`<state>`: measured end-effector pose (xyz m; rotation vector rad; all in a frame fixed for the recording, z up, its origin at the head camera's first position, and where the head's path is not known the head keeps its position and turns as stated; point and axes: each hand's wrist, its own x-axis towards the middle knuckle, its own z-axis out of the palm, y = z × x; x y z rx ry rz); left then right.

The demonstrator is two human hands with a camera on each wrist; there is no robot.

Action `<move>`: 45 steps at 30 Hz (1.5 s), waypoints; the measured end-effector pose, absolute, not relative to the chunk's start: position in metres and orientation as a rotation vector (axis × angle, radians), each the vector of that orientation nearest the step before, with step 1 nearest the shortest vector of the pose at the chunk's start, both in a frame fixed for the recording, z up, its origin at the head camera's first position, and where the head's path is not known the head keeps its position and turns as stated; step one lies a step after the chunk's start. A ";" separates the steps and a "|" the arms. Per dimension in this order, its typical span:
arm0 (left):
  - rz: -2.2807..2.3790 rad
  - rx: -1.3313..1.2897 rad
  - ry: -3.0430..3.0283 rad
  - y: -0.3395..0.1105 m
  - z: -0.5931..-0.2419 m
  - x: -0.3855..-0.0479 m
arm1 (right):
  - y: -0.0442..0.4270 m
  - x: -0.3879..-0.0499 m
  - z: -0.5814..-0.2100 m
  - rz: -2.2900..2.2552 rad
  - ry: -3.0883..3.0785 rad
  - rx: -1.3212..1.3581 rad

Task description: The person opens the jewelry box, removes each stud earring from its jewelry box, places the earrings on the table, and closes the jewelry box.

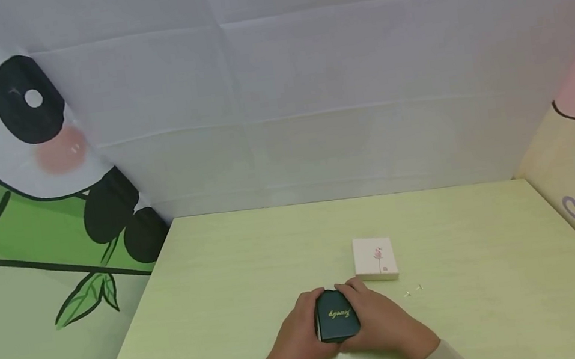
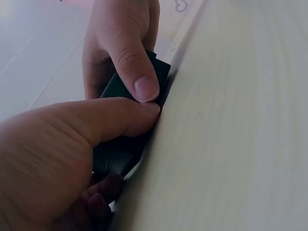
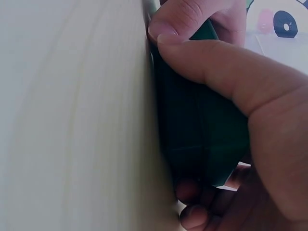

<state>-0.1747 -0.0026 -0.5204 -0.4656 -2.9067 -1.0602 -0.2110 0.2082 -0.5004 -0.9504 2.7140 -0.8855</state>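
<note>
A small dark green jewelry box [image 1: 338,321] with gold script on its lid is low over the table, close to its surface. My left hand [image 1: 302,329] grips its left side, the thumb on the near face. From the right, my right hand [image 1: 382,318] holds the opposite side with curled fingers. In the left wrist view the two thumbs meet on the green box [image 2: 115,161]. The right wrist view shows the box's faceted side [image 3: 224,134], with fingertips [image 3: 195,216] curled at its far end. Its lid looks closed in the head view.
A white square box [image 1: 371,256] with a pink flower print lies just beyond my right hand. Two tiny gold pieces [image 1: 413,291] lie to its near right, perhaps earrings. A white cloth [image 1: 309,92] hangs behind the table [image 1: 223,273], with painted panels at both sides.
</note>
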 end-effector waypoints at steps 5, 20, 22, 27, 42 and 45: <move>-1.084 -0.463 -2.927 -0.007 -0.522 -0.170 | 0.204 -0.206 -0.504 -0.894 2.716 -0.941; -1.128 -0.485 -2.984 -0.028 -0.521 -0.160 | 0.192 -0.187 -0.503 -0.910 2.742 -0.872; -1.117 -0.506 -2.977 -0.030 -0.522 -0.158 | 0.190 -0.183 -0.502 -0.914 2.748 -0.863; -1.105 -0.548 -2.973 -0.038 -0.524 -0.151 | 0.183 -0.172 -0.503 -0.920 2.773 -0.855; -1.135 -0.557 -2.977 -0.043 -0.522 -0.144 | 0.179 -0.166 -0.508 -0.904 2.817 -0.849; -1.133 -0.555 -2.979 -0.043 -0.521 -0.144 | 0.178 -0.166 -0.509 -0.902 2.818 -0.845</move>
